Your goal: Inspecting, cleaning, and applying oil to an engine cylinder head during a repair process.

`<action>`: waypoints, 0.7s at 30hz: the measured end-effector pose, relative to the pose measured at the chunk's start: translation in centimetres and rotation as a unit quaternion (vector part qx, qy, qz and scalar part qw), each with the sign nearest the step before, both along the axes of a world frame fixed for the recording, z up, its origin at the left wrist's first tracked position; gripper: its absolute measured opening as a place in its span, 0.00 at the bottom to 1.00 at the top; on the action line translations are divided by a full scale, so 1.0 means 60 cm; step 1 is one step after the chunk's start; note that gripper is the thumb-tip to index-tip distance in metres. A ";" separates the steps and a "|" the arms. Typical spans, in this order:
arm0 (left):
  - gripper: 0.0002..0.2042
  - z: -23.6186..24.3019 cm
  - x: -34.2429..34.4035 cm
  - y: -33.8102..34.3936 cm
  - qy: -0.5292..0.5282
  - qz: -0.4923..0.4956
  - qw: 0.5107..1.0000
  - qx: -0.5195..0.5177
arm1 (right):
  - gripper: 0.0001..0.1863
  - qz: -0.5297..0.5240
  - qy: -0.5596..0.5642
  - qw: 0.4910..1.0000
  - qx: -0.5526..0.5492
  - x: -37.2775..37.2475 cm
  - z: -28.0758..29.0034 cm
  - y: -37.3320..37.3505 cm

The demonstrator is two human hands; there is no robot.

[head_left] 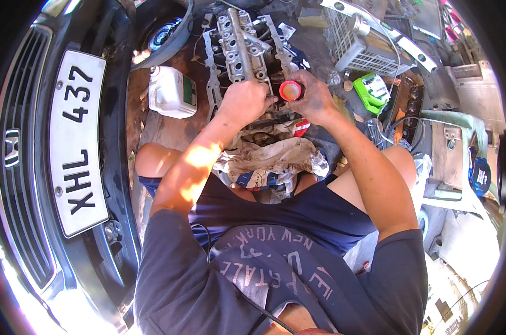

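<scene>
My right hand (314,99), dirty about the fingers, grips a small round red container (289,90) by its side. Its round opening faces up and looks pale tan inside. Just left of it my left hand (246,101) is closed at the near end of an engine cylinder head (236,47); what its fingers hold is hidden. The metal head lies beyond both hands, a silver tube running lengthwise along it. Between my knees and the hands is a crumpled, stained rag (269,159).
A white plastic jug (172,93) stands to the left, near a dark tub (180,42). On the right are a bright green container (371,94), a grey plastic crate (356,53) and a pale metal frame (469,162). A car's front bumper (116,167) borders the left side.
</scene>
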State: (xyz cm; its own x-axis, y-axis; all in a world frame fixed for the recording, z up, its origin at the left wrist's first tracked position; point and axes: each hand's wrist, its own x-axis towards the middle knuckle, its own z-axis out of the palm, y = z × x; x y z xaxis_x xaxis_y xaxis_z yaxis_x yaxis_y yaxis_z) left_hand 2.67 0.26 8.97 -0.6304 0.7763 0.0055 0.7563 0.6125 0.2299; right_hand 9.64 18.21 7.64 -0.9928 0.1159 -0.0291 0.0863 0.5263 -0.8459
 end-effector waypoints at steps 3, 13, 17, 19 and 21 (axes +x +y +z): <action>0.12 -0.012 -0.001 0.009 0.030 -0.056 0.997 -0.038 | 0.27 -0.010 -0.003 1.000 0.001 0.001 -0.005 0.006; 0.06 0.006 -0.017 0.022 0.006 -0.136 0.990 -0.050 | 0.26 -0.024 -0.002 1.000 -0.011 0.006 0.004 0.011; 0.07 -0.020 -0.017 0.019 0.032 -0.142 0.983 -0.114 | 0.25 -0.016 0.016 1.000 -0.022 0.005 0.006 0.011; 0.07 -0.021 -0.023 0.012 0.048 -0.171 0.982 -0.059 | 0.25 -0.015 0.023 0.999 -0.026 0.006 0.005 0.013; 0.07 -0.001 -0.017 0.021 0.063 -0.200 0.978 -0.004 | 0.24 -0.019 0.012 0.999 -0.032 0.007 0.006 0.015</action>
